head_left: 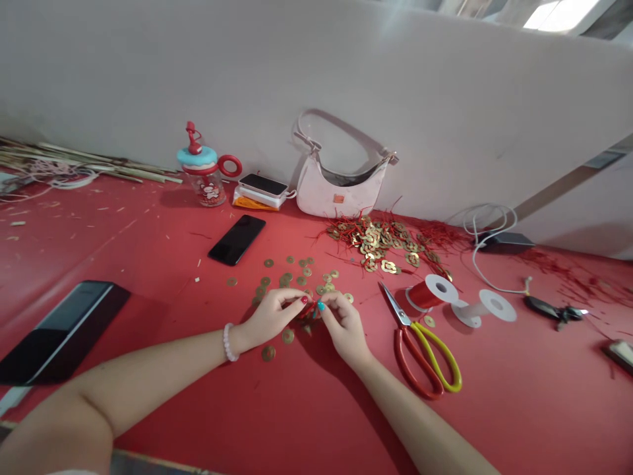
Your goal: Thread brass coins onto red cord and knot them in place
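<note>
1. red covering is spread over the surface [148, 277], and a pale wall is seen behind it.
2. a small corded piece [309, 311] is held just above the surface, between the two hands and just in front of the loose coins [297, 270].
3. the grip of the left hand [270, 318] is pinched on one end of it, thumb and forefinger pressed together. the grip of the right hand [346, 326] is pinched on the other end likewise.
4. the piece is judged light and limp where it is red cord. whether a hard, flat coin is threaded on it cannot be told, as it is too small.
5. thin cord is judged slippery, so hold is best taken with the fingertips, close to any knot or coin edge.
6. scissors [420, 343] and a red cord spool [430, 291] are laid near the right hand.
</note>
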Tool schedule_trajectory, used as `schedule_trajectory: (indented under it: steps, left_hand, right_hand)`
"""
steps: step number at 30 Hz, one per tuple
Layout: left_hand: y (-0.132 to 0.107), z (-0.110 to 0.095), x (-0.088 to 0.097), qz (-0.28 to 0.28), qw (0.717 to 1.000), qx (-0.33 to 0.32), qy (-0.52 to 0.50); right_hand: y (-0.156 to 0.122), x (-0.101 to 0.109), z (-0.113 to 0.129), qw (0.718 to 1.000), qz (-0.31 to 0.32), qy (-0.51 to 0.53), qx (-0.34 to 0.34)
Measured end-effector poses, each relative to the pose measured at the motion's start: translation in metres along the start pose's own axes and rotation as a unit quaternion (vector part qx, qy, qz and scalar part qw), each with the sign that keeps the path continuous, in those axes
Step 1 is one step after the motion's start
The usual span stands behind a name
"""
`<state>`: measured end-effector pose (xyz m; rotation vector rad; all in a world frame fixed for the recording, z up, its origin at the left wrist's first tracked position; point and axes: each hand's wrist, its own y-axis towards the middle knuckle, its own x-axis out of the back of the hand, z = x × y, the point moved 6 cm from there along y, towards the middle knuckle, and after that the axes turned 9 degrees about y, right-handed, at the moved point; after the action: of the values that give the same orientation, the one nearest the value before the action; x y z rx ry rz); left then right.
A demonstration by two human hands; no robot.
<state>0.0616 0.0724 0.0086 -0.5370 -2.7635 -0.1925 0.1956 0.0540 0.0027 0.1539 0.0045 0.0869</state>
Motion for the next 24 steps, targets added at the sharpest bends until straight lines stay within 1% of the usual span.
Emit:
schedule_trajectory:
  steps: [5, 9, 13, 18, 21, 24]
  left_hand:
    - [0.000, 0.000, 0.002, -0.012, 0.999, 0.001, 0.032]
    - [-0.001, -0.001, 0.001, 0.001, 0.999, -0.017, 0.041]
    - [-0.001, -0.003, 0.001, 0.002, 0.998, -0.017, 0.055]
    - [-0.003, -0.010, 0.002, -0.004, 0.997, -0.033, 0.067]
    - [-0.003, -0.011, 0.003, -0.016, 0.996, -0.042, 0.076]
    - [-0.002, -0.006, 0.005, -0.043, 0.996, -0.039, 0.068]
  right_hand:
    - [0.000, 0.001, 0.001, 1.000, -0.011, 0.000, 0.005]
    - [0.000, 0.000, 0.002, 1.000, -0.009, -0.002, 0.003]
    - [-0.002, -0.001, 0.005, 0.999, 0.004, -0.027, 0.021]
    - [-0.004, -0.005, 0.010, 0.997, 0.020, -0.065, 0.045]
    - [-0.005, -0.007, 0.012, 0.995, 0.026, -0.077, 0.053]
    - [-0.004, -0.009, 0.013, 0.994, 0.032, -0.086, 0.052]
